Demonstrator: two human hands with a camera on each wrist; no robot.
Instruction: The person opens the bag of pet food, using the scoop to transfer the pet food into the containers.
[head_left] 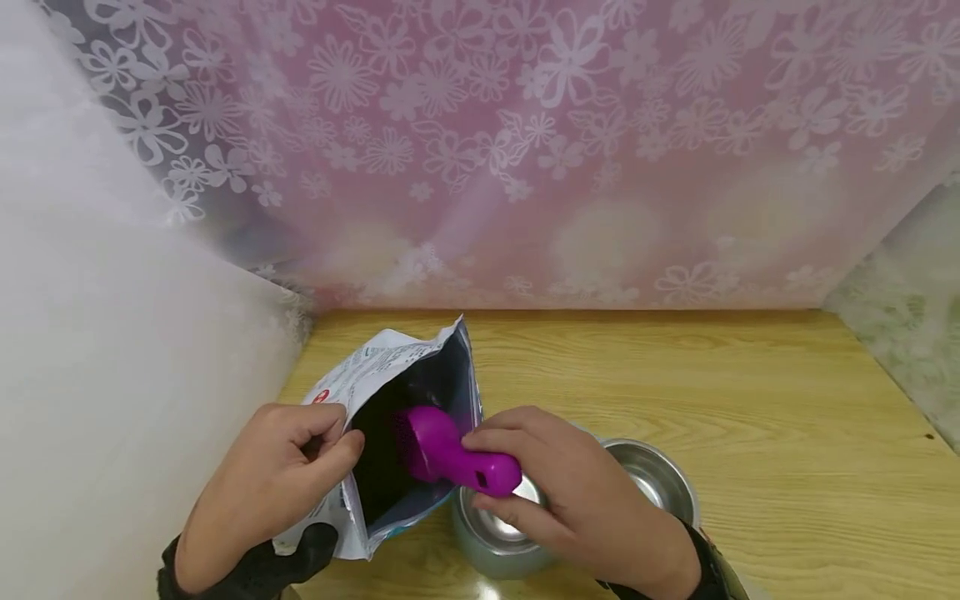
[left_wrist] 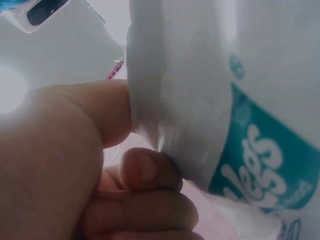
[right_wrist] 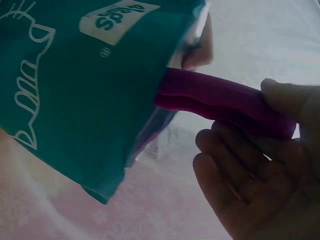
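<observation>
My left hand (head_left: 277,479) pinches the near-left rim of an open foil bag (head_left: 378,360), thumb on one side and curled fingers on the other. The bag is white on one side; its other side shows teal with a white line drawing in the right wrist view. A purple scoop (head_left: 442,446) is held by its handle in my right hand (head_left: 577,492), between thumb and fingers. Its head sits within the bag's mouth, while the handle (right_wrist: 215,100) sticks out. What lies deep in the bag is too dark to tell.
Below my right hand stands a grey-green bowl holder (head_left: 498,562) with a steel bowl in it. A second steel bowl (head_left: 660,475) is to its right, partly hidden by the hand. The wooden tabletop (head_left: 780,400) ends at a pink flowered cloth (head_left: 525,208) behind.
</observation>
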